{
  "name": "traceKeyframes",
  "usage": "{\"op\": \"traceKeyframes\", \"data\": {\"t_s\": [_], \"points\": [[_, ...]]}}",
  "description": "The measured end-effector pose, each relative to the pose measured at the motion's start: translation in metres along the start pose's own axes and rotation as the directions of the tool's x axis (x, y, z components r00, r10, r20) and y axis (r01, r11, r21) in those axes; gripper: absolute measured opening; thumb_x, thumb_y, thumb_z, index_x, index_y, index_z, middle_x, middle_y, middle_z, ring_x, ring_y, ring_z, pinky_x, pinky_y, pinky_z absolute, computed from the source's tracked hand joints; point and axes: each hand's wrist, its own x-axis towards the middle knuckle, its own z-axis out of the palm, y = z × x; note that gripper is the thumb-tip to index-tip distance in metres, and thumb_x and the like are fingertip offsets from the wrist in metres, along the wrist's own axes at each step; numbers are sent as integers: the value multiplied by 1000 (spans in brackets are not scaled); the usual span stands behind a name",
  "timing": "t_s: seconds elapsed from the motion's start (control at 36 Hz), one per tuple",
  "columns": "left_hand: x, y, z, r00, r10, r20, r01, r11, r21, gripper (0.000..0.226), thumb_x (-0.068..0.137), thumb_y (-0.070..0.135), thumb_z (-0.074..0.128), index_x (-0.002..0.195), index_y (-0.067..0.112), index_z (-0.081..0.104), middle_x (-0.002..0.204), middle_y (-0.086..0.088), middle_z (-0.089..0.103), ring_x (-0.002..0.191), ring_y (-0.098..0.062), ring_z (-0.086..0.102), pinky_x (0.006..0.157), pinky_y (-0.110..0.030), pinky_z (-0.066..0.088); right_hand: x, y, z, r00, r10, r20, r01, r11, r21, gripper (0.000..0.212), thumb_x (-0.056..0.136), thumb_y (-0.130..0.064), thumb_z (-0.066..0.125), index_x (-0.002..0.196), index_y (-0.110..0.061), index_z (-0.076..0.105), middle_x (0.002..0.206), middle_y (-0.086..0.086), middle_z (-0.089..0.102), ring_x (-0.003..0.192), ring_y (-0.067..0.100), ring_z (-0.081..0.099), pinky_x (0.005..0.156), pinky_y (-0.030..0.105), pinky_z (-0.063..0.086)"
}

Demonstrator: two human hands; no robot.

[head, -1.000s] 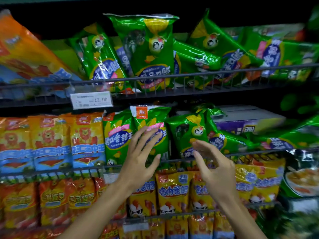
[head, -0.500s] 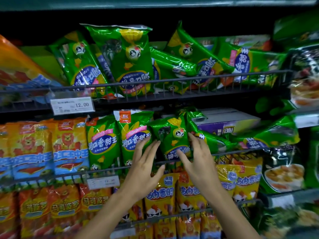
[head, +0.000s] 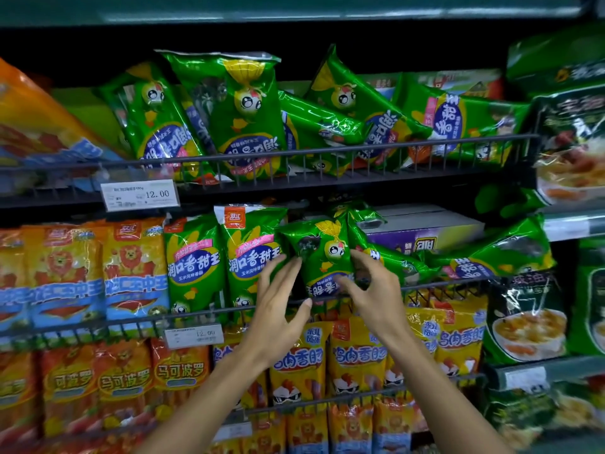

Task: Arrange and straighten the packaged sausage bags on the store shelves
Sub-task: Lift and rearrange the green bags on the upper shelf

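An upside-down green sausage bag [head: 322,253] stands on the middle wire shelf [head: 438,283] between my two hands. My left hand [head: 278,309] is at its left edge with fingers spread and straight, fingertips at the bag. My right hand [head: 373,290] is at its right edge, fingers loosely bent around the side; whether they pinch the bag I cannot tell. Two upright green bags [head: 193,263] [head: 252,257] stand to the left. More green bags [head: 393,260] lie slumped to the right. On the top shelf several green bags [head: 242,116] lean crookedly.
Orange and blue bags [head: 65,273] fill the left of the middle shelf. Yellow bags [head: 357,358] hang below my hands. A purple and grey carton [head: 422,231] sits behind the slumped bags. Dark green packs [head: 527,322] fill the right. A price tag [head: 140,194] reads 12.00.
The view has shifted left relative to the shelves. Both hands have moved up and closed in on the upside-down green bag from either side.
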Motion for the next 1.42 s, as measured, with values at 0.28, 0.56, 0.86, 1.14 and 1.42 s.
{"op": "traceKeyframes", "data": {"t_s": [0.28,0.56,0.86,1.14,1.42], "points": [[-7,0,-23,981,-181,-63,126,856,-502,73,85,53,81,144,58,39,143,30,53,135,1,52,112,-30,42,-8,-14,11,936,-151,-317,244,929,279,44,80,-15,85,119,-31,72,111,-11,71,108,1,65,92,13,51],[-5,29,-39,957,-238,-166,38,669,-742,49,73,32,93,116,39,72,121,2,76,112,-17,73,88,-24,58,-11,-73,-2,933,-320,-166,360,854,375,44,86,-30,78,129,-26,70,117,-11,71,114,10,66,94,26,55],[-47,38,-32,827,-562,39,145,147,-978,82,65,36,92,138,16,61,137,-13,68,116,-24,70,98,-43,59,-98,-22,6,983,168,-69,-67,687,724,58,92,-50,72,145,-44,49,142,-11,63,133,10,58,107,44,46],[-89,71,10,788,-611,69,173,112,-978,53,67,31,94,117,22,77,129,-12,72,117,-26,69,92,-32,60,-150,-44,43,858,465,219,-375,275,885,68,63,-51,93,118,-15,75,123,12,74,115,26,70,102,45,52],[-136,20,-9,787,-548,284,227,-171,-959,85,56,57,98,131,29,70,131,3,68,111,-11,70,92,-31,59,-145,-29,5,780,621,-78,-191,355,915,46,54,-50,97,90,-26,80,93,0,76,90,15,73,83,29,58]]}}
